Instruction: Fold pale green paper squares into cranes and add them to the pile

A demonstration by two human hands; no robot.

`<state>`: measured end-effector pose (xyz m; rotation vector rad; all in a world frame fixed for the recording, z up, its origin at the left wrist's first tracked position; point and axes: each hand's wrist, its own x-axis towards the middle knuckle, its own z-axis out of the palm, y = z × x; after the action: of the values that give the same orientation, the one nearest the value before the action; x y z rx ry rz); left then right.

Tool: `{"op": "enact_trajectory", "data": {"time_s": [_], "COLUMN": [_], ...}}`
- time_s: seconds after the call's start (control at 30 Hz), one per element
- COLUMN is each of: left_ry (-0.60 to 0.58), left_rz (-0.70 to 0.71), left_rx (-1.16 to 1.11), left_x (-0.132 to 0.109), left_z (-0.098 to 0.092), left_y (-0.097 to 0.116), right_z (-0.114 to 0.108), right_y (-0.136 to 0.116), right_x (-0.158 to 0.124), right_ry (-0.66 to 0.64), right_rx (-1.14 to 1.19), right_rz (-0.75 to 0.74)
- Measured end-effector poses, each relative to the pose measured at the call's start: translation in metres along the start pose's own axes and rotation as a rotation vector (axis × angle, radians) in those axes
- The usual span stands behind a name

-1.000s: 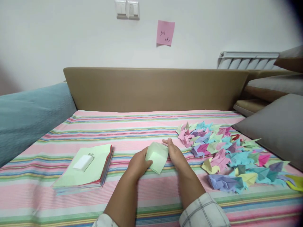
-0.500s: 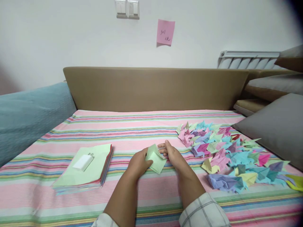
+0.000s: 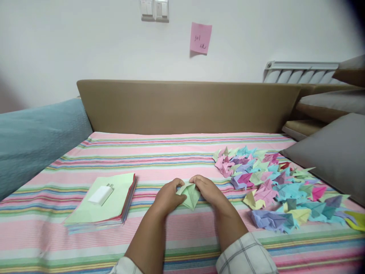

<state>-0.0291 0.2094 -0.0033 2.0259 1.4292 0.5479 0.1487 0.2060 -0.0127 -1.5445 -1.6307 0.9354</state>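
Note:
A light green paper (image 3: 190,194), partly folded, lies pinched between both hands on the striped sheet (image 3: 176,156). My left hand (image 3: 167,196) grips its left side with curled fingers. My right hand (image 3: 208,190) presses its right side, fingers bent over the top edge. A stack of coloured paper squares (image 3: 105,205) with a green top sheet lies to the left, and a small white charger (image 3: 99,195) rests on it.
A heap of folded paper cranes (image 3: 270,186) in several colours spreads at the right. A grey pillow (image 3: 333,152) lies beyond it. A blue blanket (image 3: 34,137) borders the left and a brown headboard (image 3: 185,106) stands behind.
The green paper was held up flat and wider before. Both hands have folded it inward and lowered it, so it now looks smaller and creased between the fingers.

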Motion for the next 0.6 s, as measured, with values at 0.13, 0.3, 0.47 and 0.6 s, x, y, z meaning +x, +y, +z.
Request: {"op": "enact_trajectory", "data": {"time_s": [0.13,0.3,0.47,0.6], "left_ry": [-0.033,-0.038,-0.071,-0.087], "left_rz": [0.053,0.141,0.178,0.177], "left_rx": [0.007,0.039,0.088,0.128], "left_x": [-0.0004,0.0,0.0009,-0.0001], "left_z": [-0.0011,0.0007,0.0022,0.0015], "left_y": [0.0025,-0.001,-0.0057,-0.0041], "right_z": [-0.0005,0.0003,0.0,-0.0004], "right_y": [-0.0015,0.0015,0.0053,0.0011], "right_x": [0.0007,0.0024,0.0027,-0.0012], "right_ry": [0.014,0.041,0.059,0.068], "right_rx": [0.08,0.073,0.019,0.021], "right_rz": [0.042,0.026,0.017,0.011]}}
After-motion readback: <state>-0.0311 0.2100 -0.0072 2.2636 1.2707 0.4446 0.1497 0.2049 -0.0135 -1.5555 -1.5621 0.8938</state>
